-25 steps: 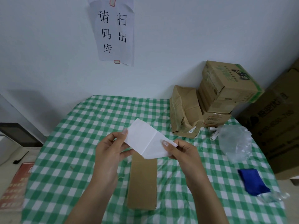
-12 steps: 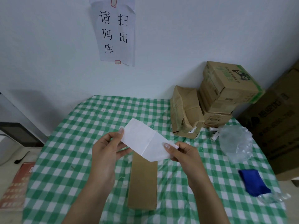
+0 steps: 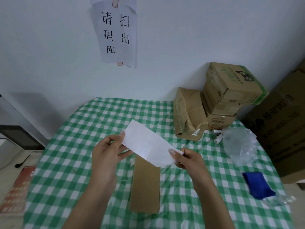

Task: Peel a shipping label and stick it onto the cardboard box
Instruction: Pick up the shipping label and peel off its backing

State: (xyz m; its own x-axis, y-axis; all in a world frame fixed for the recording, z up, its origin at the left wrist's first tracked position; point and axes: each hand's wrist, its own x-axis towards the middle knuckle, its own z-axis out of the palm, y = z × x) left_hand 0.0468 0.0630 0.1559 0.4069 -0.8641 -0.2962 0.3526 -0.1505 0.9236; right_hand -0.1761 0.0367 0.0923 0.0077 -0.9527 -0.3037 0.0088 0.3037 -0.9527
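1. Your left hand (image 3: 107, 156) pinches the upper-left end of the white shipping label (image 3: 148, 143) between thumb and fingers, closed on the paper
2. Your right hand (image 3: 189, 160) grips the label's lower-right end, thumb on top, also closed on it
3. The label hangs in the air between both hands, slanting down from left to right, with a crease across its middle; only a blank white face shows, so you cannot tell whether the backing is off
4. The cardboard box (image 3: 146, 184), long and narrow, lies flat on the worktop (image 3: 66, 162) directly beneath the label, its far end hidden behind the paper
5. The worktop wears a green-and-white checked cloth
6. At the far right corner sit a stack of cardboard cartons (image 3: 229, 95) with a crumpled brown parcel (image 3: 189, 113) just beside them
7. Nearer on the right lie a clear plastic bag (image 3: 241, 146) and a blue cloth (image 3: 257, 185), well apart from the box
8. A paper notice (image 3: 118, 32) is taped to the wall above
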